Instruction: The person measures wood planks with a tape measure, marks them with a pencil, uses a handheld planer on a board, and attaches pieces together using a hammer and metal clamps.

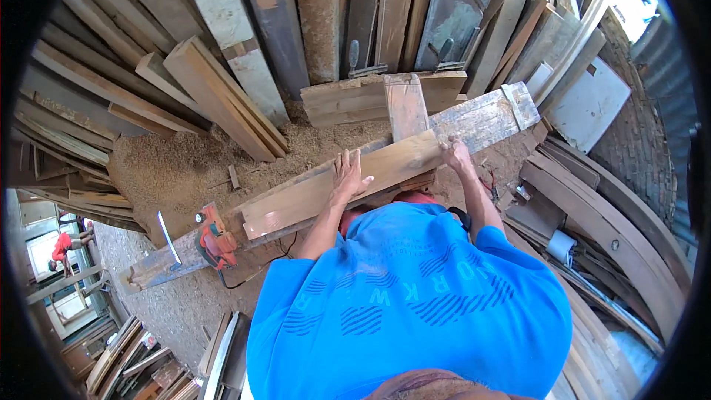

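Observation:
A planed wooden board (pixel 296 198) lies on edge or flat along a long, worn bench plank (pixel 159 263) in front of me; which face is up I cannot tell. My left hand (pixel 349 175) rests on the board near its middle, fingers stretched out and thumb apart. At the board's right end, my right hand (pixel 455 154) has its fingers curled round the corner. An orange-red electric planer (pixel 216 238) sits on the bench past the board's left end, its dark cord trailing toward me. Beside it is a thin, pale metal strip (pixel 169 237), possibly a square.
Sawdust and shavings (pixel 167 170) cover the ground beyond the bench. Many planks (pixel 222 96) lean along the far side. A short upright board (pixel 341 101) stands behind the bench. Curved timbers (pixel 600 215) are stacked at right. Another person in red (pixel 61 248) is far left.

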A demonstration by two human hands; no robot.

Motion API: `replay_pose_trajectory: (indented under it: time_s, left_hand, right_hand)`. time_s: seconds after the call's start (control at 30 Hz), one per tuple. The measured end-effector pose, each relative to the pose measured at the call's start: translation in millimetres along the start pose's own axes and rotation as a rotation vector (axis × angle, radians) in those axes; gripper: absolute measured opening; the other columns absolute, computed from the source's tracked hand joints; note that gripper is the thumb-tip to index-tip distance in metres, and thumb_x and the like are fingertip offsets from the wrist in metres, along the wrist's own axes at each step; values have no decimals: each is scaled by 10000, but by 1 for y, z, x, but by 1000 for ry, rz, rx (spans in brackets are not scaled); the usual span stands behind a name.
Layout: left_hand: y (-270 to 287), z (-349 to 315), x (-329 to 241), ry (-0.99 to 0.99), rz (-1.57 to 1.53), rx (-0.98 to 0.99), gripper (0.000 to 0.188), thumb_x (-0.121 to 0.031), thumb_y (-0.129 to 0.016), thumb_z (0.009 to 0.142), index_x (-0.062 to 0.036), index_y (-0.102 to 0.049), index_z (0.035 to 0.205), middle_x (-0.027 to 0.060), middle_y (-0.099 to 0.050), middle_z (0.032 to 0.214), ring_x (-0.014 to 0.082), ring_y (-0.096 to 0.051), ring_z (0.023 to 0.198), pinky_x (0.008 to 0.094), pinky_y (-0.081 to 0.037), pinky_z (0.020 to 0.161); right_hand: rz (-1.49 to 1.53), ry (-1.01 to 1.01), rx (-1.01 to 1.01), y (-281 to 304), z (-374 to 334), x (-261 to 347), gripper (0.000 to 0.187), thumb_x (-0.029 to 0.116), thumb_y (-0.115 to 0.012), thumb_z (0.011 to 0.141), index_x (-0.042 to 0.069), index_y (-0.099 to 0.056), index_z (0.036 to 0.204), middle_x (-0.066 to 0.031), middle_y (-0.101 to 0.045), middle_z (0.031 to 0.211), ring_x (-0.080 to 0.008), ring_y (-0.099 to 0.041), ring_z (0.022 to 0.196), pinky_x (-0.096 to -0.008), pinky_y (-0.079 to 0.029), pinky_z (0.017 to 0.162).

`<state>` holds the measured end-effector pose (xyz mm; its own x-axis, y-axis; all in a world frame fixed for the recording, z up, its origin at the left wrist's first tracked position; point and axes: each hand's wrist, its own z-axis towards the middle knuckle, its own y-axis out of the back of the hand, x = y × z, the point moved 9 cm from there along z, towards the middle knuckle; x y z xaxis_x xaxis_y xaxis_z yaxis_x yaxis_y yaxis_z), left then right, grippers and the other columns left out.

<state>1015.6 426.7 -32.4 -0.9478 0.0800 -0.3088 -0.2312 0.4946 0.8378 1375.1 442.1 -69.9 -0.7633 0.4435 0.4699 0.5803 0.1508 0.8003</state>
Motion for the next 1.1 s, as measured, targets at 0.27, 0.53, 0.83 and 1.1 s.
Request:
replay_pose_trajectory:
  time_s: [0.27, 0.53, 0.83, 1.1]
  left_hand:
    - [-22, 67, -21, 118, -156, 247, 851, -616, -691, 784, -37, -510, 1381, 223, -526, 1411, 373, -448, 1354, 485, -332, 1136]
    - [-36, 80, -8, 210, -233, 336, 831, -740, -527, 834, -38, -600, 1272, 194, -580, 1371, 385, -483, 1326, 546, -312, 1129]
    - [-53, 42, 40, 257, -248, 361, 900, -783, -514, 809, -55, -555, 1335, 190, -549, 1409, 392, -428, 1371, 602, -232, 1146]
    - [-41, 39, 71, 267, -361, 205, 837, -663, -682, 765, -68, -522, 1332, 196, -520, 1394, 427, -402, 1346, 595, -282, 1101]
  right_hand:
    - [7, 69, 309, -23, 111, 26, 489, 433, -636, 887, -16, -659, 1080, -307, -653, 1127, -440, -618, 1104, -469, -500, 924]
    - [146, 50, 305, -82, 155, 48, 465, 386, -723, 832, 1, -670, 1088, -247, -686, 1070, -400, -660, 1016, -441, -521, 860]
    - [-264, 93, 530, -116, 86, 146, 438, 399, -656, 872, 7, -711, 1059, -233, -634, 1252, -419, -595, 1175, -467, -489, 996]
    - [-274, 190, 503, -130, 107, 188, 540, 370, -670, 870, -25, -603, 1233, -262, -634, 1232, -393, -607, 1171, -456, -510, 966]
